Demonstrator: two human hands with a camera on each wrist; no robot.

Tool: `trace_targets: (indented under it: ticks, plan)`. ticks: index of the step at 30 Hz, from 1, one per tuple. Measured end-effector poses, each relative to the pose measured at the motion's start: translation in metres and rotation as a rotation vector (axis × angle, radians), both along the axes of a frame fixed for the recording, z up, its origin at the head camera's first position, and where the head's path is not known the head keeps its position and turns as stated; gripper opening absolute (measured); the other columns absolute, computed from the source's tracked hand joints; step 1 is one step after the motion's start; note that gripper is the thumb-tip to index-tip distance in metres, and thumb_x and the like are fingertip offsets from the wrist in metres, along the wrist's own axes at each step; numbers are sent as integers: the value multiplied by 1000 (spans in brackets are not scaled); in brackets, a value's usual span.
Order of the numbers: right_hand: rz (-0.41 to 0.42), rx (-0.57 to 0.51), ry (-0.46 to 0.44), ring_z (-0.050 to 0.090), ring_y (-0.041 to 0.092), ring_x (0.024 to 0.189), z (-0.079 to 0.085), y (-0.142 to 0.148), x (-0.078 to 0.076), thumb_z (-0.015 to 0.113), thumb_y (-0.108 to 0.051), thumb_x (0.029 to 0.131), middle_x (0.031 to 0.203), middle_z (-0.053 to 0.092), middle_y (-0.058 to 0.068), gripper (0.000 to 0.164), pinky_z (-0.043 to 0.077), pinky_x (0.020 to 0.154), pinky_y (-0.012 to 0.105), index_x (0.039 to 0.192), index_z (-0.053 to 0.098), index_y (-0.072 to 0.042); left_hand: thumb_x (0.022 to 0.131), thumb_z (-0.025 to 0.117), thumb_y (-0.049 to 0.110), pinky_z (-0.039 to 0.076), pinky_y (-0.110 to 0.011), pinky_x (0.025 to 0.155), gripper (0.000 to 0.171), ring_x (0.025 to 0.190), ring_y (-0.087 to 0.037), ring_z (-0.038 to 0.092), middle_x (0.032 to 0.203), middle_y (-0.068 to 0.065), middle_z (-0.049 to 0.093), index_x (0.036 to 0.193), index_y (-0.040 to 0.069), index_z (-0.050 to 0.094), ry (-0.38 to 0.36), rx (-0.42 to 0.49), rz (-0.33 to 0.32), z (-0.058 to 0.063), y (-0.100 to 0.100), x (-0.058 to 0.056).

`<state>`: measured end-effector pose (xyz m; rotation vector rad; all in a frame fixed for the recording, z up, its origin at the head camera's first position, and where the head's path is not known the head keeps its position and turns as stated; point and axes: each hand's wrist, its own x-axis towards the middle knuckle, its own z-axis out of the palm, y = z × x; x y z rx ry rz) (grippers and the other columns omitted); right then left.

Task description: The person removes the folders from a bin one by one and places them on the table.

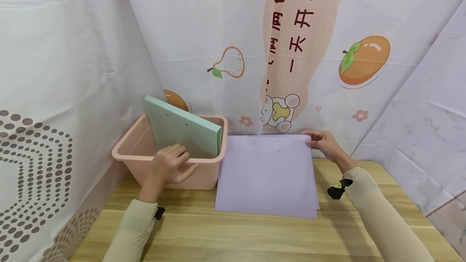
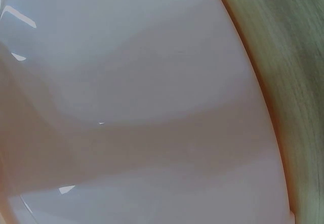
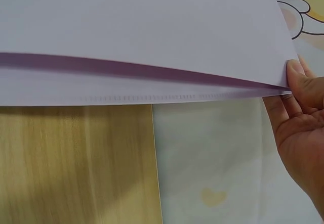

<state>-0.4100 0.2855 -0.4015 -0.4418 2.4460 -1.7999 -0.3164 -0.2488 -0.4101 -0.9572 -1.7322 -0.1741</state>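
Observation:
My right hand (image 1: 324, 145) pinches the top right corner of a purple folder (image 1: 267, 177) that lies against the back curtain with its lower part over the table. Two small metal rivets show near its top edge. In the right wrist view, the thumb presses on the cover of the folder (image 3: 167, 27), fingers underneath, and the side gapes slightly. My left hand (image 1: 169, 167) is at the front rim of a pink plastic bin (image 1: 204, 175), fingers loosely bent and thumb apart. A mint-green folder (image 1: 182, 126) leans inside the bin, its upper part above the rim.
The wooden table (image 1: 233, 237) carries the bin at left and the purple folder beside it. A white curtain (image 1: 204, 19) with fruit prints hangs behind, and another dotted curtain (image 1: 43, 76) stands at the left. The bin's glossy wall (image 2: 152, 82) fills most of the left wrist view.

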Motion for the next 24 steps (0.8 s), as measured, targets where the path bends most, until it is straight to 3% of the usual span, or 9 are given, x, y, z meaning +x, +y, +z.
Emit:
trace_targets:
  ticks: [12, 24]
  plan:
    - [18, 16, -7, 64, 1, 85, -8, -2, 1, 65, -3, 97, 93, 72, -13, 46, 56, 74, 19, 136, 51, 17, 96, 52, 47, 35, -27, 44, 50, 52, -15, 42, 61, -2, 50, 61, 11, 53, -14, -2, 12, 0, -1, 1]
    - [20, 66, -30, 63, 1, 83, -20, -6, 2, 61, -2, 98, 93, 71, -12, 45, 55, 73, 19, 135, 49, 20, 96, 53, 47, 33, -27, 44, 50, 51, -14, 39, 60, -1, 47, 61, 12, 51, 0, -7, 4, 2, 0, 2]
